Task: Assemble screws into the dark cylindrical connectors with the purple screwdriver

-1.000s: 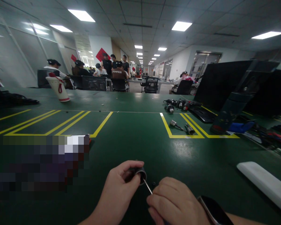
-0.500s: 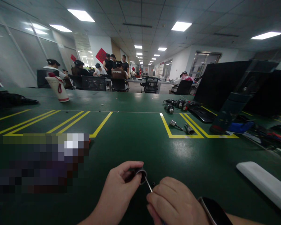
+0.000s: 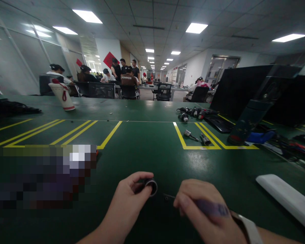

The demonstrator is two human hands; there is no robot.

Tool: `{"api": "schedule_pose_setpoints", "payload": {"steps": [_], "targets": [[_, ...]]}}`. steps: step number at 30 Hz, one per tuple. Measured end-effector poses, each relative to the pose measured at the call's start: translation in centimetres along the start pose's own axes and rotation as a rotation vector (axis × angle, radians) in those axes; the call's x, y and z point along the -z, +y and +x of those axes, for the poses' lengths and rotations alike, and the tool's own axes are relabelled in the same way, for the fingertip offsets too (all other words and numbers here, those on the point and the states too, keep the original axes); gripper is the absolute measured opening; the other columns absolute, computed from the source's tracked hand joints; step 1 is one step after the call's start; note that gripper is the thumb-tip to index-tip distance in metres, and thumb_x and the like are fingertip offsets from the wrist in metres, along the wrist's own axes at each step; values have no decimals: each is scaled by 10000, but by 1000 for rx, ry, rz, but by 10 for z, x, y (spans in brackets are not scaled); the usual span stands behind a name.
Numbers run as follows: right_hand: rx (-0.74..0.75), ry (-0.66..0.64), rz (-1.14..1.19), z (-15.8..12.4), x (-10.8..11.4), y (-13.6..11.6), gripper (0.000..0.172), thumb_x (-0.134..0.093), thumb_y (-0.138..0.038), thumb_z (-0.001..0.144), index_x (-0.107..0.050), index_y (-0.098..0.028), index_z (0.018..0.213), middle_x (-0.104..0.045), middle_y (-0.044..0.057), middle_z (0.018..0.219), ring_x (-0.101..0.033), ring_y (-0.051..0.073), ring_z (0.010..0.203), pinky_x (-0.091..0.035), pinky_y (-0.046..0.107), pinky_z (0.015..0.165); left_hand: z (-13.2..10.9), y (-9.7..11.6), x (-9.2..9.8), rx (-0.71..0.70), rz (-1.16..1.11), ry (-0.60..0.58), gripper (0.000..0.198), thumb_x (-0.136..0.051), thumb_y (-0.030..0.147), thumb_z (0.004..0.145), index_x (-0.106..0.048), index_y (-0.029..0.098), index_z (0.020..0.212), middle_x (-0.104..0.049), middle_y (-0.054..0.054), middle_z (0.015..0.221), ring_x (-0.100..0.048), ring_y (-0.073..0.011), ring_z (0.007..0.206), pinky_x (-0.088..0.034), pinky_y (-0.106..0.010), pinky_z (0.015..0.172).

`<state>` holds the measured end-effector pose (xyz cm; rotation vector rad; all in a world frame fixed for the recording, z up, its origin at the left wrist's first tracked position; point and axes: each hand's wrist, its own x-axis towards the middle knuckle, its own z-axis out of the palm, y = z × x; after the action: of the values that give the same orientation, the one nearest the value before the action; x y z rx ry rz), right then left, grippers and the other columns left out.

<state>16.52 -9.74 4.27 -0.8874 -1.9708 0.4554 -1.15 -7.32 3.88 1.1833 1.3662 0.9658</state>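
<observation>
Green tabletop [image 3: 142,145] spreads before us, with people [image 3: 128,79] beyond it. Our left hand [image 3: 129,196] pinches a hollow dark cylinder [image 3: 155,184] between thumb and fingers; our right hand [image 3: 193,193] wraps firmly round a purple-handled tool [image 3: 210,207], its thin shaft clear of the cylinder, near a small dark piece [image 3: 166,199]. We seem to be lining up the tip with that piece, which calls for steady, fine aim.

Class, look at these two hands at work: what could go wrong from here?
The thin tool in the right hand points towards the left hand; a slip might jab it.
The small dark piece lies by the tool's tip; a nudge could knock it away.
The round hollow part is held by one hand only, so it might slip.
</observation>
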Motion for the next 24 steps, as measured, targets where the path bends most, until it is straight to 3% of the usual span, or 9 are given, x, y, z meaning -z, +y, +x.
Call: {"api": "schedule_pose_setpoints", "payload": {"steps": [3,6,19,21,24], "targets": [[-437,-43,195,4,5,10,353,-421,-327,876,-567,-159,601,-493,-21,486,-491,102,437,-383,212,440,1,1,3,20,9,-18,277,-641,183,674,-670,175,950,-733,-55,926,-669,-220,889,-487,-324,817],[-632,-120,285,6,2,21,363,-433,-389,859,-555,-163,603,-467,-36,472,-466,98,442,-366,210,451,2,4,4,69,18,-22,301,-645,168,669,-660,177,970,-732,-52,938,-656,-219,931,-471,-318,839],[-575,-159,178,6,-5,22,313,-463,-340,839,-572,-174,597,-455,-48,464,-450,104,453,-338,221,460,-1,7,-1,127,-31,-30,302,-642,135,670,-636,165,971,-725,-53,898,-653,-225,919,-479,-333,829],[-629,-128,234,8,-6,27,300,-501,-327,819,-579,-166,578,-458,-51,443,-441,97,440,-322,218,457,0,7,-1,113,-79,-29,313,-627,108,673,-619,164,981,-707,-58,956,-644,-216,934,-490,-326,823],[-790,-27,498,9,-10,38,289,-566,-337,775,-583,-152,552,-479,-45,405,-427,83,399,-284,207,424,1,3,0,91,-136,-55,309,-606,93,681,-599,162,982,-674,-70,1036,-628,-219,956,-516,-327,790]]}}
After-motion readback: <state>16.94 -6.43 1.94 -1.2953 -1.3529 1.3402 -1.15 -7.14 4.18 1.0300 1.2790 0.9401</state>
